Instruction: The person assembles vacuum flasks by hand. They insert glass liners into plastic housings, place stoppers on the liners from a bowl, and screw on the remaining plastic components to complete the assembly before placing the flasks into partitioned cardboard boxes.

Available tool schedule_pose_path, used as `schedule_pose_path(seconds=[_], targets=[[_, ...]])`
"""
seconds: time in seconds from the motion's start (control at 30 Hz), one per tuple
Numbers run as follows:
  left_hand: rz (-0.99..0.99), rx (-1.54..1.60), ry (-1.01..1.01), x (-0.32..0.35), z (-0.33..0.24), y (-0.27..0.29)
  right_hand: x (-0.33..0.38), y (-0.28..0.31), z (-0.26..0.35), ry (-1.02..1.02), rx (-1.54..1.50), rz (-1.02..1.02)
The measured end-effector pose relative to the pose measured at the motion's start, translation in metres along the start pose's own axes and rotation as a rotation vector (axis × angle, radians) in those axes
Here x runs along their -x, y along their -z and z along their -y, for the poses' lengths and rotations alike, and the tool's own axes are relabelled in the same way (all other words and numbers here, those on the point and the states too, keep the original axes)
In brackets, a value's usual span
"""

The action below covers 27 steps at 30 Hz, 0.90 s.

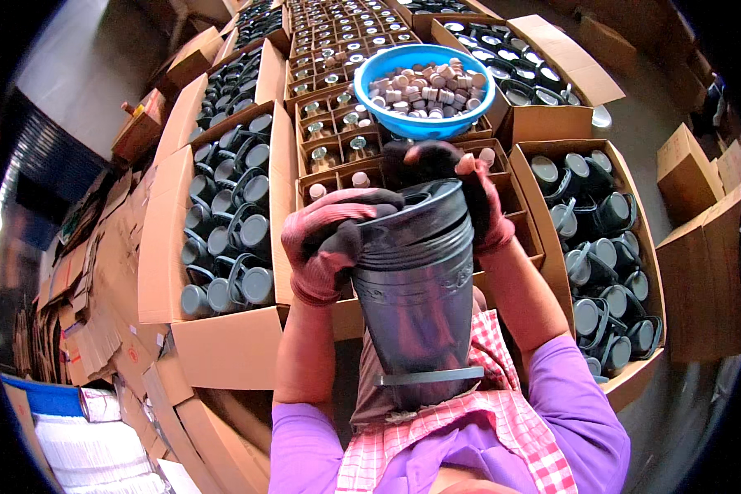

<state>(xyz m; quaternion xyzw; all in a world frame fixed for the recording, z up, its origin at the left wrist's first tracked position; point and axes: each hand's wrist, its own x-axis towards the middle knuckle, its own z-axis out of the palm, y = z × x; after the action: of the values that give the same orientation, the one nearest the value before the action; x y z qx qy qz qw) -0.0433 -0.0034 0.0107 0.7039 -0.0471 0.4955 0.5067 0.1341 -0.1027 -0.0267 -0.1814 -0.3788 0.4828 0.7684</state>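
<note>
A nested stack of dark grey tapered plastic buckets (416,305) stands upright against my apron front, several rims stacked at its top. My left hand (329,239), in a reddish glove with a dark palm, is closed on the left side of the top rim. On the far right side of that rim, my right hand (469,189) is closed too, in a matching glove; some of its fingers are hidden behind the rim. A flat grey disc edge (430,376) shows at the stack's lower end.
Beyond my hands, a divided carton (337,183) holds glass bottles, some capped. A blue basin (424,125) of pale caps rests on it. Open cartons of dark, grey-ended containers with straps flank it at left (222,329) and right (543,226). Flattened cardboard (99,321) lies far left.
</note>
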Motion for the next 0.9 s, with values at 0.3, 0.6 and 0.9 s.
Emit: schedule_pose_path(seconds=[0.3, 0.6, 0.9], targets=[[0.021, 0.008, -0.131, -0.013, -0.012, -0.010, -0.002, -0.010, 0.002, 0.281, 0.150, 0.093], [0.195, -0.171, -0.401, -0.025, -0.027, -0.002, 0.000, -0.022, 0.023, 0.269, 0.406, 0.122], [0.297, -0.536, -0.115, 0.006, -0.074, -0.002, 0.017, -0.036, 0.062, 0.303, 0.964, 0.458]])
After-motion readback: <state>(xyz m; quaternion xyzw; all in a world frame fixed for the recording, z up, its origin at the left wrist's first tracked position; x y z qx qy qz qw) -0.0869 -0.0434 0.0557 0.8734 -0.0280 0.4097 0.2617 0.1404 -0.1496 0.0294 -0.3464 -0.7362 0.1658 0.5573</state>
